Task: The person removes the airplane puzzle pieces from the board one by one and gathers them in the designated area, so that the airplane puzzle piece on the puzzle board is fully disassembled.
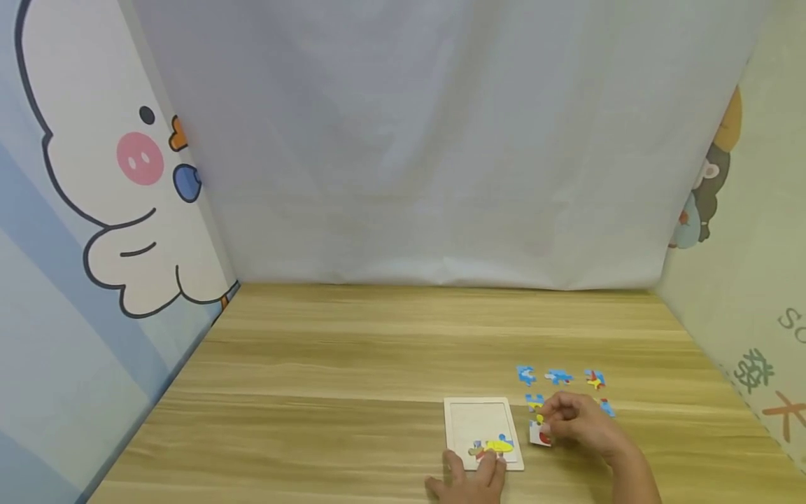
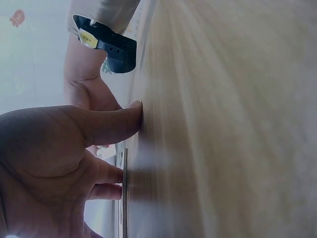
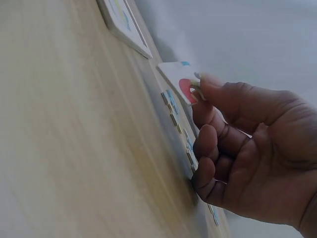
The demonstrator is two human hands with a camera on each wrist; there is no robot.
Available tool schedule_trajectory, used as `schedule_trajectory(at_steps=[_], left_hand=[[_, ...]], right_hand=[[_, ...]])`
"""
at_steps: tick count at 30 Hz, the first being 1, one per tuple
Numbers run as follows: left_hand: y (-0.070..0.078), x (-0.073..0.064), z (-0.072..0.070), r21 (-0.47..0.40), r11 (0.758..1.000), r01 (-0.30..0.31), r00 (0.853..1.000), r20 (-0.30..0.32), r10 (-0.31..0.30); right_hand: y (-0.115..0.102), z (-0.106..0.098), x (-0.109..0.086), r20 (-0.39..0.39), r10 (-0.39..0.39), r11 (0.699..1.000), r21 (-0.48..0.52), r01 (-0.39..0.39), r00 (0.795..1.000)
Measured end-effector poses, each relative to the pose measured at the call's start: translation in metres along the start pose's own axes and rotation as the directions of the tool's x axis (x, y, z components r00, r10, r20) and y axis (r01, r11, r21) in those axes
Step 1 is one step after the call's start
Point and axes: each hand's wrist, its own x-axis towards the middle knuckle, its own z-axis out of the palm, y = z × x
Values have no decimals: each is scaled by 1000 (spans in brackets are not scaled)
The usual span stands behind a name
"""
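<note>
My right hand (image 1: 584,425) pinches a jigsaw puzzle piece (image 3: 173,73), white with a red patch, between thumb and forefinger. In the right wrist view this piece is tilted above the table, and the other fingers are curled below it. Right of the wooden puzzle tray (image 1: 449,427), the hand hovers among loose pieces. My left hand (image 1: 471,484) rests at the tray's near edge with fingers spread. Its fingertips touch the near rim and the placed puzzle pieces (image 1: 500,446), coloured yellow, blue and red, in the near right corner. Bare light wood shows across the tray's remaining recess.
Several loose puzzle pieces lie right of the tray, among them a blue and white one (image 1: 526,375), another blue one (image 1: 557,376) and a red and yellow one (image 1: 595,379). A grey-white curtain (image 1: 441,154) hangs behind the wooden table (image 1: 302,392); printed panels flank both sides.
</note>
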Motion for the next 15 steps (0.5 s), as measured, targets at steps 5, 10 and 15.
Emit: schedule_trajectory(at_steps=[5,10,15], left_hand=[[0,-1,0,-3,1000,-8,1000,-26,8],[0,-1,0,9,1000,-9,999,-32,9],[0,1,-1,-2,1000,-13,1000,18,13]], right_hand=[[3,-3,-1,-26,64,998,21,-64,998],[5,-4,-1,-35,126,992,22,-125,991],[6,-2,-1,-45,126,992,5,-126,991]])
